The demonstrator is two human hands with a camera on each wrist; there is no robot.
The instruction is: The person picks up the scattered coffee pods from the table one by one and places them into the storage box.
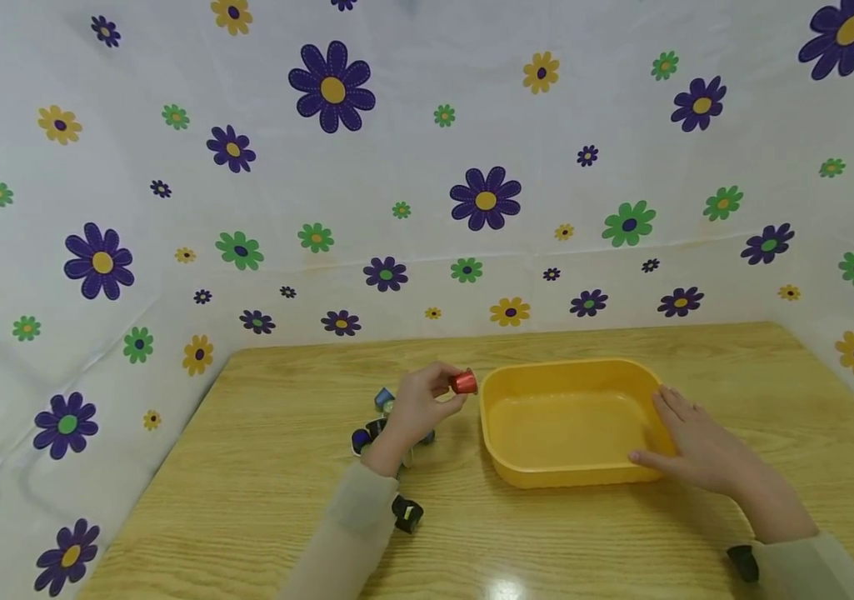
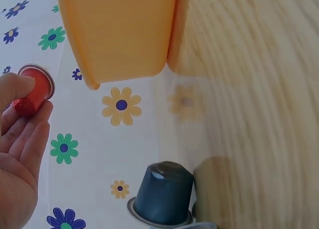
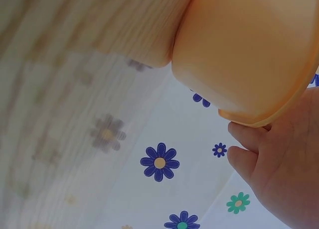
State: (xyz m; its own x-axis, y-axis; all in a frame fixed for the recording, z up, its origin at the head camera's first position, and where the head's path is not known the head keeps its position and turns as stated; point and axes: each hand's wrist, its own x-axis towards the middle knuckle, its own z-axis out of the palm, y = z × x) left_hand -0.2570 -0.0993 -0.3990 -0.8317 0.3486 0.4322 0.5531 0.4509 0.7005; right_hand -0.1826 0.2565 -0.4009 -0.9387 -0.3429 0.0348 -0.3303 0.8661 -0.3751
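My left hand [image 1: 415, 408] pinches a red coffee capsule [image 1: 464, 382] between thumb and fingers, just left of the yellow plastic basin [image 1: 511, 477]. The left wrist view shows the same red capsule [image 2: 35, 92] tilted, its rimmed end facing up. At the basin's right side, my right hand [image 1: 707, 450] holds the rim, the thumb over the edge and the fingers along the outside. Under the rim, in the right wrist view, two bent fingers [image 3: 244, 162] show. Below and behind my left hand lie several more capsules, among them a blue one [image 1: 384, 397], partly hidden by the hand.
A black capsule [image 1: 407, 514] lies nearer on the wooden table [image 1: 262, 467], and another dark object [image 1: 743, 563] sits by the right sleeve. A dark teal capsule [image 2: 165, 193] stands out in the left wrist view. Flower-printed white cloth [image 1: 412, 150] surrounds the table's back and sides.
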